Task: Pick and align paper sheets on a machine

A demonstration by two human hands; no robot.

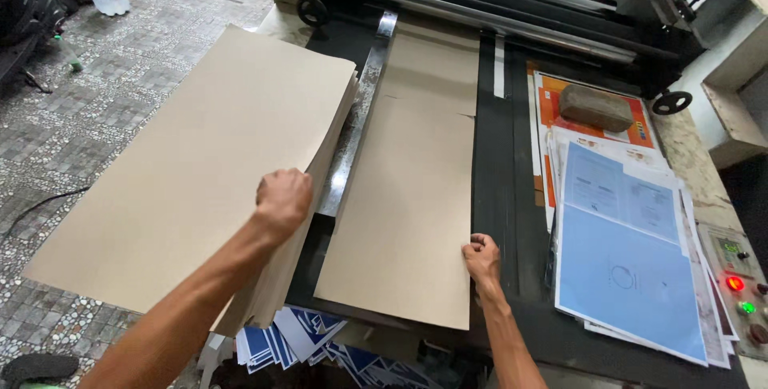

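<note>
My left hand (282, 200) is closed on the right edge of a thick stack of large brown cardboard sheets (192, 165) that lies on the left side of the machine bed. My right hand (482, 259) pinches the right edge of a single brown cardboard sheet (412, 197) lying flat on the black machine bed (500, 197), its far end reaching the rollers (480, 5) at the back.
Printed blue and white sheets (624, 253) are piled on the right, with a brown brick (596, 107) on orange sheets behind them. A control panel with red and green lights (736, 285) sits at the far right. Blue-white cut pieces (296, 341) lie below the bed. Tiled floor (88, 93) is on the left.
</note>
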